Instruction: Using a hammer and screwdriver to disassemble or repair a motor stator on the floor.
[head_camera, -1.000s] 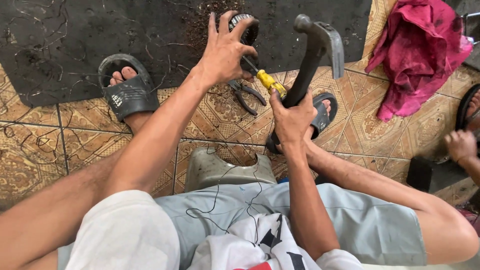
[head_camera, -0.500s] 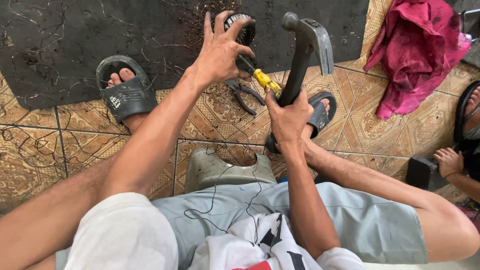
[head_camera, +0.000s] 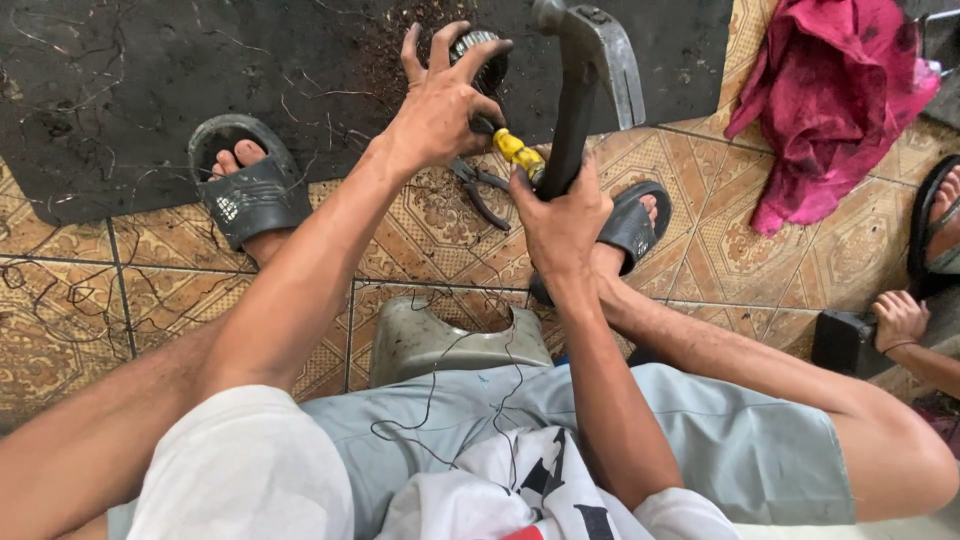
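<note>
My right hand (head_camera: 560, 215) grips the dark handle of a claw hammer (head_camera: 590, 70), whose grey metal head is raised near the top edge of the view. My left hand (head_camera: 440, 105) rests with spread fingers on a small round motor rotor (head_camera: 480, 55) and holds a tool with a yellow handle (head_camera: 520, 152) against it. The rotor sits on a black rubber mat (head_camera: 150, 90) strewn with thin wire strands. A pair of pliers (head_camera: 480, 190) lies on the tiled floor just below my left hand.
My feet wear dark sandals (head_camera: 250, 190), one left, one right (head_camera: 630, 225). A crumpled magenta cloth (head_camera: 830, 100) lies at upper right. Another person's hand (head_camera: 900, 320) and a sandalled foot (head_camera: 940, 220) are at the right edge. A grey stool edge (head_camera: 450, 340) shows between my legs.
My right hand has lifted the hammer, its head moving up and left toward the top of the view. The other person's hand at right has moved lower.
</note>
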